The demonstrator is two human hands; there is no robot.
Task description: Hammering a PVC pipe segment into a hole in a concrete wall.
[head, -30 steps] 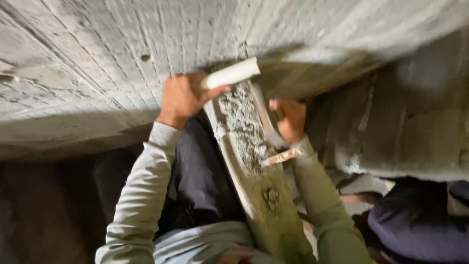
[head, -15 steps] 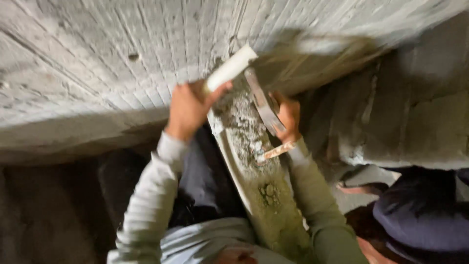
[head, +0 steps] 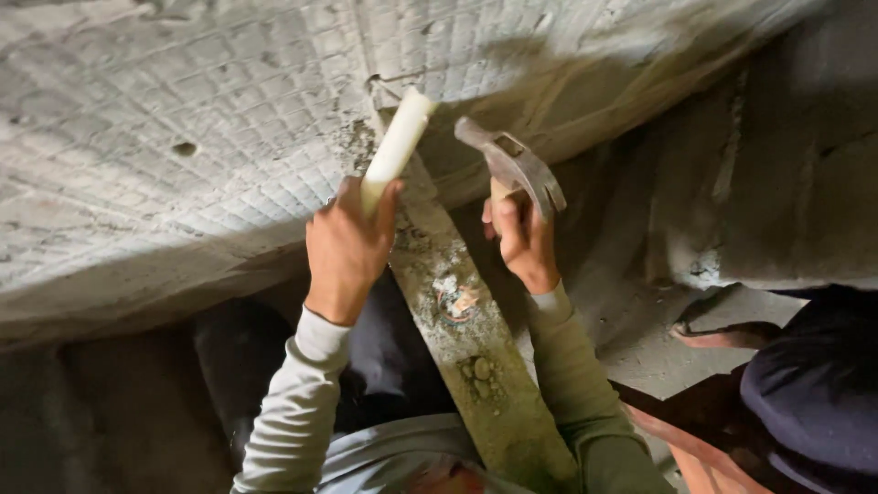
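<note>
Concrete overhead shows grid marks; your left hand (head: 346, 249) grips a pale cylinder (head: 395, 146) against it, your right hand (head: 523, 240) clenches a claw hammer (head: 512, 165) just beside. Crusted plank (head: 466, 338) between your hands is not yet freed.

Two hands are raised, the left hand (head: 346, 249) and the right hand (head: 523, 240); one pale cylindrical rod (head: 395, 148) sits in the left; one claw hammer (head: 514, 165) sits in the right; one long mortar-spattered plank (head: 468, 340) runs between the forearms; one grid-patterned concrete slab (head: 183, 137) spans above; one small hole (head: 185, 148) marks it; one sandalled foot (head: 722, 331) of another person shows at the right.
</note>
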